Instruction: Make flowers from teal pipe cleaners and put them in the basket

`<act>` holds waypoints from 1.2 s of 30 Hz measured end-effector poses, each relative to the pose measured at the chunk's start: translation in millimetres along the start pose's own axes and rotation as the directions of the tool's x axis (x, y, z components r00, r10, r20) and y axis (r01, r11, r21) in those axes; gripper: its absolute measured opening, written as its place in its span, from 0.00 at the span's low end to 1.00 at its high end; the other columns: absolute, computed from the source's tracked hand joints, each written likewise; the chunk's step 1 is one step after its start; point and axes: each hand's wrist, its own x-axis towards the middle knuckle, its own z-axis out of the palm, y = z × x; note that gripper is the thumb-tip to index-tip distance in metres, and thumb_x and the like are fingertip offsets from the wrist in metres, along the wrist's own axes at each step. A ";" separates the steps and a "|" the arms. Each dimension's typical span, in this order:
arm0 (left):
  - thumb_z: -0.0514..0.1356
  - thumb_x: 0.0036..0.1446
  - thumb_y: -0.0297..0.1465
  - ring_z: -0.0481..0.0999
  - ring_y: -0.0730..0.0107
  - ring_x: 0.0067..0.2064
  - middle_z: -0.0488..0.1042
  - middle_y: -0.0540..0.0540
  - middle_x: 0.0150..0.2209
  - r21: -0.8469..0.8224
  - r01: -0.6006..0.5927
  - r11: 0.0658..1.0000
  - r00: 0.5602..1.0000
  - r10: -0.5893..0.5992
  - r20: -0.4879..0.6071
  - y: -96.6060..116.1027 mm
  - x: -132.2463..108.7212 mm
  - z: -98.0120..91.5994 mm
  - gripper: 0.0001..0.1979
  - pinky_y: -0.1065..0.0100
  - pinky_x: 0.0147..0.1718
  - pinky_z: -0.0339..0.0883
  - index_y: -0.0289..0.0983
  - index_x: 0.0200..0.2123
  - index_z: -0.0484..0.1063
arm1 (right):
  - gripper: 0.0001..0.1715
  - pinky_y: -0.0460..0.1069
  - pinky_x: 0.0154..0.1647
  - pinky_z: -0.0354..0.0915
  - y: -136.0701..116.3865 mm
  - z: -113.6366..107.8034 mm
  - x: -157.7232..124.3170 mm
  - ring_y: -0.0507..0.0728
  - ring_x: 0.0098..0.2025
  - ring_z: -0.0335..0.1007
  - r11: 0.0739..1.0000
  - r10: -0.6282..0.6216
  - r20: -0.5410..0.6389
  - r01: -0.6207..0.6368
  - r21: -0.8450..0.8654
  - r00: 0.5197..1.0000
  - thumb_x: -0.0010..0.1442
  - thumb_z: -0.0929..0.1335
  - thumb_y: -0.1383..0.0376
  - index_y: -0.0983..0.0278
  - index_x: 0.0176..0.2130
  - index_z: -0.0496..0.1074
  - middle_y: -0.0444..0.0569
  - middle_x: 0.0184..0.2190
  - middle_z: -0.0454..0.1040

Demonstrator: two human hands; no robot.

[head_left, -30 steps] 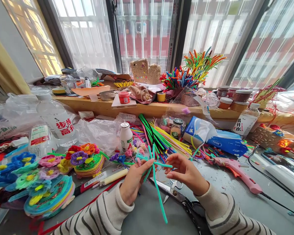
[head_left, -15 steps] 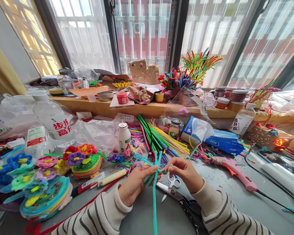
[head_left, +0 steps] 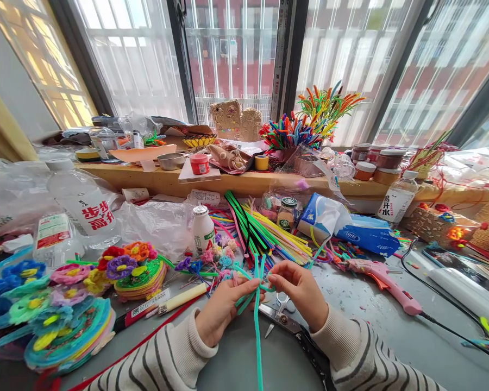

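Note:
Both hands meet over the grey table near its front edge, working a bundle of teal pipe cleaners (head_left: 257,326). My left hand (head_left: 222,307) is closed around the crossed middle of the bundle. My right hand (head_left: 297,290) pinches the bundle from the right at the same crossing. Short teal ends stick up above the fingers and one long teal stem hangs straight down toward me. Scissors (head_left: 283,315) lie on the table just under my right hand.
Stacked pipe-cleaner flower discs (head_left: 71,326) fill the left. A heap of loose coloured pipe cleaners (head_left: 264,228), a small white bottle (head_left: 202,229) and a tissue pack (head_left: 350,225) lie behind the hands. A pink glue gun (head_left: 385,282) with its cord lies to the right. The wooden shelf (head_left: 244,182) holds cluttered craft goods.
The long teal stem swung from slanting right to hanging straight down. Both hands drew closer together at the crossing, and the sideways teal ends folded upward.

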 end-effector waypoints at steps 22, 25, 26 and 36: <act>0.59 0.40 0.32 0.70 0.72 0.29 0.70 0.49 0.21 -0.006 -0.073 0.997 0.997 0.073 -0.001 0.5 -1.5 -0.8 0.07 0.71 0.33 0.62 0.34 0.21 0.66 | 0.12 0.47 0.30 0.63 0.6 1.8 -6.0 0.52 0.28 0.65 0.774 -0.426 0.079 0.408 -0.485 0.901 0.49 0.60 0.71 0.61 0.31 0.70 0.47 0.27 0.69; 0.59 0.40 0.33 0.70 0.72 0.30 0.70 0.50 0.22 0.006 -0.083 0.997 0.997 0.083 0.001 -0.8 -0.7 -1.8 0.07 0.71 0.33 0.62 0.34 0.21 0.66 | 0.13 0.47 0.33 0.62 1.6 1.2 -6.0 0.53 0.30 0.64 0.747 -0.437 0.109 0.428 -0.508 0.893 0.49 0.60 0.72 0.61 0.32 0.70 0.48 0.27 0.68; 0.59 0.40 0.33 0.70 0.72 0.30 0.69 0.50 0.22 0.011 -0.086 0.996 0.996 0.086 0.001 -1.3 -0.4 -2.2 0.07 0.70 0.33 0.62 0.34 0.21 0.66 | 0.14 0.47 0.33 0.62 2.2 0.9 -5.9 0.53 0.31 0.64 0.743 -0.439 0.118 0.433 -0.510 0.891 0.49 0.60 0.72 0.61 0.32 0.70 0.48 0.27 0.67; 0.60 0.39 0.33 0.71 0.70 0.30 0.70 0.50 0.21 0.009 -0.071 0.997 0.997 0.071 -0.019 -0.9 1.0 -3.9 0.08 0.68 0.35 0.62 0.34 0.21 0.66 | 0.12 0.46 0.32 0.63 -1.4 -5.3 -2.5 0.53 0.31 0.64 0.733 -0.425 0.134 0.427 -0.530 0.895 0.51 0.60 0.70 0.61 0.35 0.68 0.48 0.29 0.68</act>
